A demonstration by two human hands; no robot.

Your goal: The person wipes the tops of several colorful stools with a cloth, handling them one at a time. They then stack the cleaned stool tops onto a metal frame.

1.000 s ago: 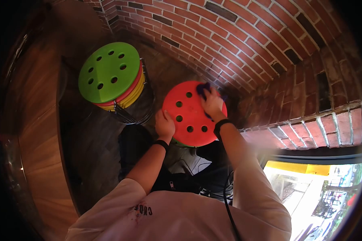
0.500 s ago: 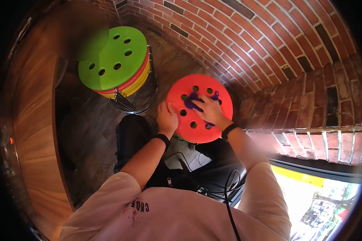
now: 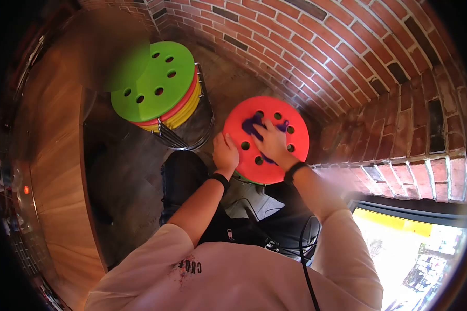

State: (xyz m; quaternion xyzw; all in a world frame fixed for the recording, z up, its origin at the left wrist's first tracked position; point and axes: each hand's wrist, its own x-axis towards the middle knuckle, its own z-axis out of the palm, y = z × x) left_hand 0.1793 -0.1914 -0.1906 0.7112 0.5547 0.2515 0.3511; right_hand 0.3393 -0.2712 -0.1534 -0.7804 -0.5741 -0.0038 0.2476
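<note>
A round red stool seat with several holes is in front of me, a green edge showing beneath it. My left hand grips the seat's left rim, thumb on the top. On top of the seat my right hand presses a dark purple cloth, fingers spread over it. Parts of the cloth stick out left of the fingers, beyond them and below the palm.
A stack of stools with a green top and metal legs stands at the upper left. A wooden panel is at the left, a brick wall behind and right, a window at the lower right. A black cable hangs over my shirt.
The whole view has shifted, so the stools and my arms appear further right. My right hand and the cloth have moved only slightly on the seat; my left hand stays at the rim.
</note>
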